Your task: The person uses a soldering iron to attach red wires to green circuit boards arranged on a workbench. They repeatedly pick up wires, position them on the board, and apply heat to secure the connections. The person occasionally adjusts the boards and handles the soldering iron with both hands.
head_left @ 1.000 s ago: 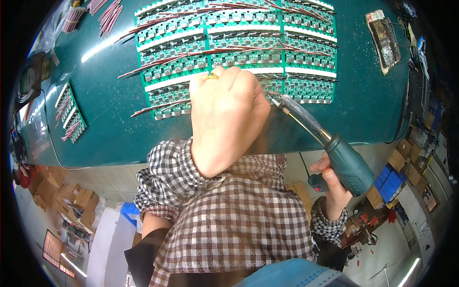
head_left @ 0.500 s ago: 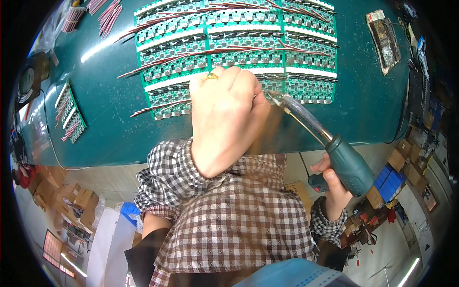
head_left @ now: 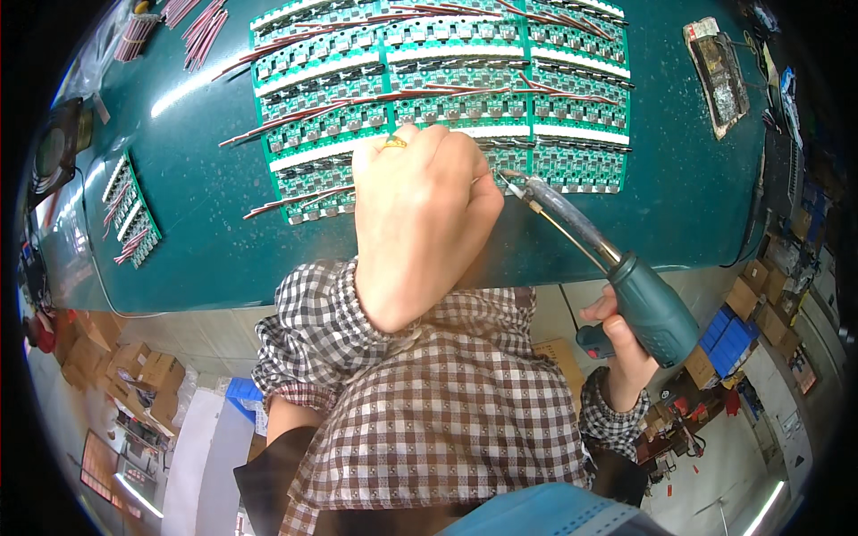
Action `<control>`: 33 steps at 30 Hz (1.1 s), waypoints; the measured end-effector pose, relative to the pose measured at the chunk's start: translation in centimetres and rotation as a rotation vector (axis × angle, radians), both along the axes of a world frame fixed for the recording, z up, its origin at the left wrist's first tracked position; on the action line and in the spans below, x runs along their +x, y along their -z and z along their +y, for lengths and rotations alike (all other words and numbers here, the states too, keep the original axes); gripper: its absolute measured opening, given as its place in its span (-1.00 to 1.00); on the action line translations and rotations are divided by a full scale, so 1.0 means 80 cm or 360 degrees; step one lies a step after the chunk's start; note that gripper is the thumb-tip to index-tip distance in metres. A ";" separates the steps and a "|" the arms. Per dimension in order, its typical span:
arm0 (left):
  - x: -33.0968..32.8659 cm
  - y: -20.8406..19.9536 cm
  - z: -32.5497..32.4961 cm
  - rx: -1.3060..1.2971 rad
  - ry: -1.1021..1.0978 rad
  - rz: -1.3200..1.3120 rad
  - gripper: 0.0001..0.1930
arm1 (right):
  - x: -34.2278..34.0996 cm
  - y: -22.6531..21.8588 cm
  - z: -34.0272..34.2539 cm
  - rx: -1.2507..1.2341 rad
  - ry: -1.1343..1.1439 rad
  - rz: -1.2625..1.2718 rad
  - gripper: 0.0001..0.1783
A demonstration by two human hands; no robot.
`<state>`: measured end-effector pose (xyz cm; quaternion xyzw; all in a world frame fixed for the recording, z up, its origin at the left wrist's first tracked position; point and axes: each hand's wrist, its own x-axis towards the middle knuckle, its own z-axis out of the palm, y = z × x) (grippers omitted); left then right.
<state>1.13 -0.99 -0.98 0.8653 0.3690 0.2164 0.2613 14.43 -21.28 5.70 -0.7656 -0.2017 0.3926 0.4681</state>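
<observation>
A wide panel of green circuit boards (head_left: 581,168), with rows of small parts and white strips, lies on the bench in front of me. My left hand (head_left: 422,219) rests over its near edge, knuckles up, fingers curled and pressed together. Whatever they pinch is hidden beneath the hand. My right hand (head_left: 629,359) grips a green soldering gun (head_left: 660,308) by its handle. The metal tip (head_left: 511,183) points at the near row of boards, just right of my left fingers; contact cannot be made out. Red and black wires (head_left: 313,198) lie across the rows.
On the green bench (head_left: 210,241), a smaller board piece (head_left: 131,210) with wires lies at the left. Bundles of wires (head_left: 207,34) sit at the far left. A worn block-shaped holder (head_left: 718,80) stands at the far right, near cables.
My left hand has shifted very slightly to the left. The soldering gun and my right hand have hardly moved, and the boards lie where they were.
</observation>
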 end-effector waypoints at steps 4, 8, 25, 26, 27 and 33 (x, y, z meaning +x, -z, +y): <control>0.000 -0.001 0.000 -0.0009 0.0006 -0.0051 -0.82 | -0.001 -0.003 0.001 -0.0034 0.0011 0.0002 -0.52; 0.000 0.003 0.000 0.0013 -0.0013 0.0025 -0.82 | 0.000 -0.003 0.004 -0.0060 0.0008 0.0005 -0.52; 0.003 -0.004 -0.001 0.0015 0.0001 0.0012 -0.84 | 0.001 -0.001 -0.003 -0.0077 -0.0017 -0.0018 -0.53; 0.003 -0.004 -0.001 0.0013 0.0004 0.0000 -0.84 | 0.001 -0.001 -0.003 -0.0094 -0.0020 -0.0013 -0.53; 0.003 -0.004 -0.001 0.0011 0.0006 -0.0012 -0.84 | 0.001 -0.001 -0.003 -0.0076 -0.0009 -0.0018 -0.52; 0.002 0.000 -0.001 0.0002 0.0004 -0.0033 -0.81 | -0.001 -0.002 -0.001 0.0015 0.0057 -0.0052 -0.50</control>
